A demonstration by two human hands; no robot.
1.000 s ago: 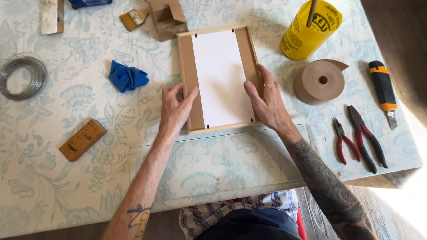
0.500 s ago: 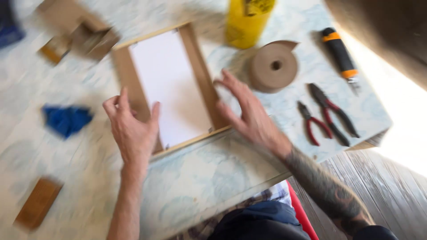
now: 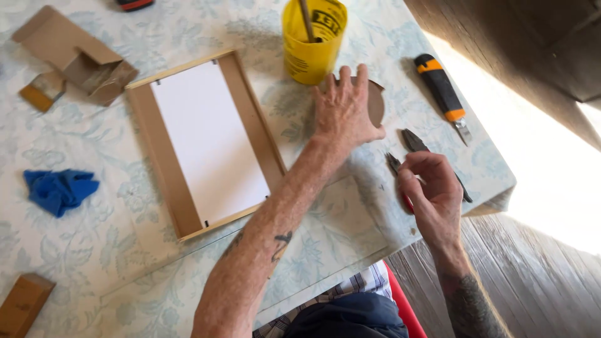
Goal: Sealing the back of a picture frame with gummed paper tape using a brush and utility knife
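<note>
My left hand (image 3: 343,111) reaches across the table and lies palm down over the brown tape roll (image 3: 375,103), with the thumb hooked round its near edge. My right hand (image 3: 432,188) hovers with curled fingers over two pliers (image 3: 414,141) at the table's right edge. Their handles are mostly hidden, and I cannot tell whether the fingers grip them. A wooden picture frame (image 3: 164,153) with a white backing sheet (image 3: 210,147) lies face down left of my left forearm, untouched.
A yellow can (image 3: 310,44) with a stick in it stands just beyond the tape roll. A black and orange utility knife (image 3: 441,91) lies at the right. A blue cloth (image 3: 59,189), a cardboard box (image 3: 72,56) and a wooden block (image 3: 22,303) lie at the left.
Both hands have left the frame. My left hand crossed to the right onto the tape roll, and my right hand dropped onto the pliers. The view swung right.
</note>
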